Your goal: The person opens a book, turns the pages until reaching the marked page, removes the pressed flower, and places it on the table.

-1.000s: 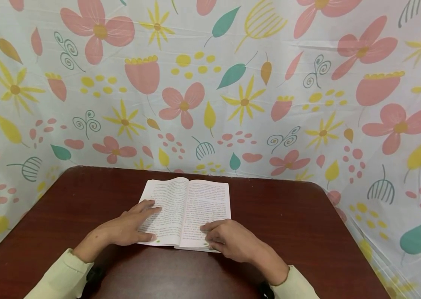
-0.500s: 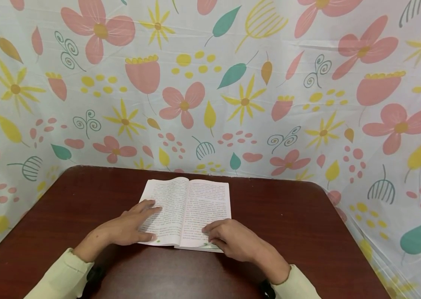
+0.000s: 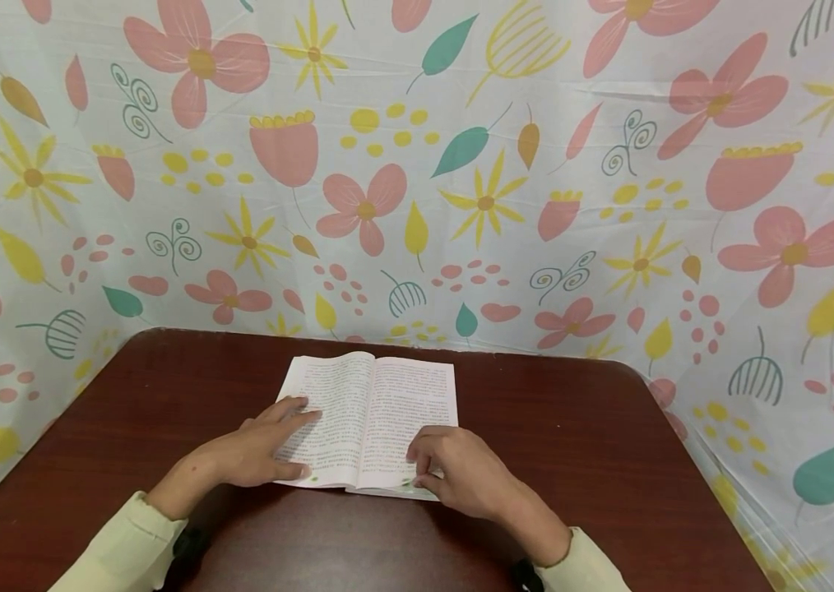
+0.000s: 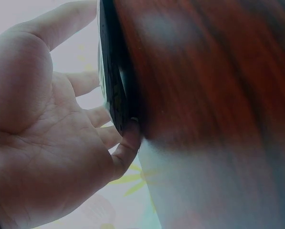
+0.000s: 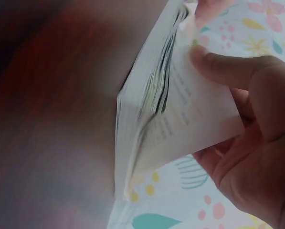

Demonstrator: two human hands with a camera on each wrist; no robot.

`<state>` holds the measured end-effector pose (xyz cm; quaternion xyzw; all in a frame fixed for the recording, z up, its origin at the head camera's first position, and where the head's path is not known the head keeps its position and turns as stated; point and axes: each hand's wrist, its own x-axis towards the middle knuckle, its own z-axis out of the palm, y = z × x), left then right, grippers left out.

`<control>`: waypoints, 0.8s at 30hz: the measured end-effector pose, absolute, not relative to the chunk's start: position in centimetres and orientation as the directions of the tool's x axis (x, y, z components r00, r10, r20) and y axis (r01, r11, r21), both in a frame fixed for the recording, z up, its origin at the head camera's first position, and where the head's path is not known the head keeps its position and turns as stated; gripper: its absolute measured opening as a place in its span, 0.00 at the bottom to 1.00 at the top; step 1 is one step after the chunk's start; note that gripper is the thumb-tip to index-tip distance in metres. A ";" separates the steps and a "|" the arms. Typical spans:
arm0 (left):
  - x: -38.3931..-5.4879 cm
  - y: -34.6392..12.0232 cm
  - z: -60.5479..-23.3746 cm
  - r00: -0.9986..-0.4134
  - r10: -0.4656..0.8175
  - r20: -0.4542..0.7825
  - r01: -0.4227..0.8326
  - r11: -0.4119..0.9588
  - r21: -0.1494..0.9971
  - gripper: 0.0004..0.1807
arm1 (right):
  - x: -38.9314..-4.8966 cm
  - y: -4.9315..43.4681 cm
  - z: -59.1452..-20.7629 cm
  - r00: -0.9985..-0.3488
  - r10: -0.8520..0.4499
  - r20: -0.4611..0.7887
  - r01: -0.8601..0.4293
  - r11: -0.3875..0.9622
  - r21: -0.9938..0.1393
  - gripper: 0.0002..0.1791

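Note:
An open book (image 3: 343, 411) with printed text lies on the dark reddish-brown table. My left hand (image 3: 257, 448) rests on the left page with its fingers spread, the thumb near the lower edge. In the left wrist view, the palm of the left hand (image 4: 51, 129) faces the camera, and the page is hidden. My right hand (image 3: 465, 473) is at the lower right corner of the right page (image 3: 413, 403), fingers bent. In the right wrist view a lifted page (image 5: 199, 114) shows between the thumb (image 5: 223, 67) and the fingers, above the stack of pages.
The table (image 3: 572, 427) extends on both sides of the book, its rounded far corners near a flower-printed curtain (image 3: 417, 164). Pale sleeves (image 3: 124, 543) cover the forearms, with a dark band (image 3: 187, 543) under the left wrist.
The fingers of my right hand have drawn back and bent more over the right page's lower corner, the hand rising slightly. My left hand has stayed in place.

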<state>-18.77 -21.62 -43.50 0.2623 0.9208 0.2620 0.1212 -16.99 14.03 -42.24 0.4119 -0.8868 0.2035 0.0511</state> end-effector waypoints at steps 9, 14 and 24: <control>-18.8 -21.7 -43.6 -0.837 0.537 -0.102 0.406 0.735 0.543 0.46 | -16.7 13.4 -42.2 -0.760 -0.512 0.401 -0.650 0.616 -0.445 0.15; -19.0 -21.8 -43.8 -0.843 0.530 -0.087 0.406 0.734 0.544 0.43 | -16.7 13.3 -42.3 -0.842 -0.336 0.422 -0.526 0.685 -0.504 0.44; -19.6 -21.1 -43.6 -0.901 0.433 -0.022 0.315 0.688 0.653 0.38 | -16.0 12.0 -42.6 -0.859 -0.440 0.261 -0.435 0.361 -0.825 0.56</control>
